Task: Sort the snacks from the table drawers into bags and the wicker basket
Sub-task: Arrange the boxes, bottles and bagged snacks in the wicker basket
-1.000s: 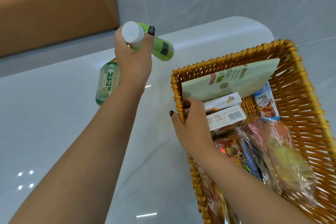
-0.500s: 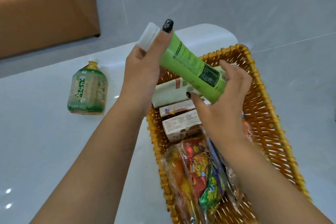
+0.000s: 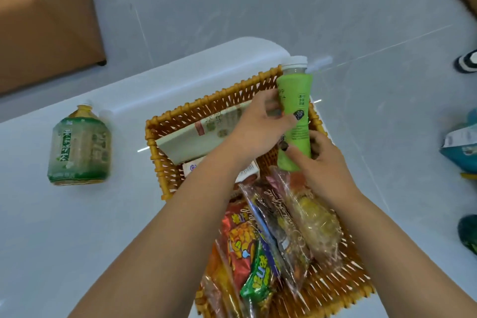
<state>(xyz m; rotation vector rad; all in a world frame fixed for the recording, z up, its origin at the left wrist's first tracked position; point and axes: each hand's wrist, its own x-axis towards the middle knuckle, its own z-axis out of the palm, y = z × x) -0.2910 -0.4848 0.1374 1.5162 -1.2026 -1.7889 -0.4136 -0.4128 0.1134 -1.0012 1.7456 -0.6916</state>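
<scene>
Green bottle (image 3: pixel 294 121) stands upright at the wicker basket's (image 3: pixel 154 147) far right corner, left hand (image 3: pixel 258 131) curled round its middle, right hand (image 3: pixel 322 160) gripping its base. It rests against snack wrappers (image 3: pixel 296 219); released there, it may topple over the rim. A tea bottle (image 3: pixel 78 147) lies far left

Readable print on the bottles and packets

The tea bottle (image 3: pixel 78 148) lying on the table carries a vertical white strip of Chinese characters, perhaps 茉莉清茶. The green bottle (image 3: pixel 294 121) bears small print too blurred to read, as do the flat box (image 3: pixel 204 131) and the snack packet (image 3: pixel 247 248).
</scene>
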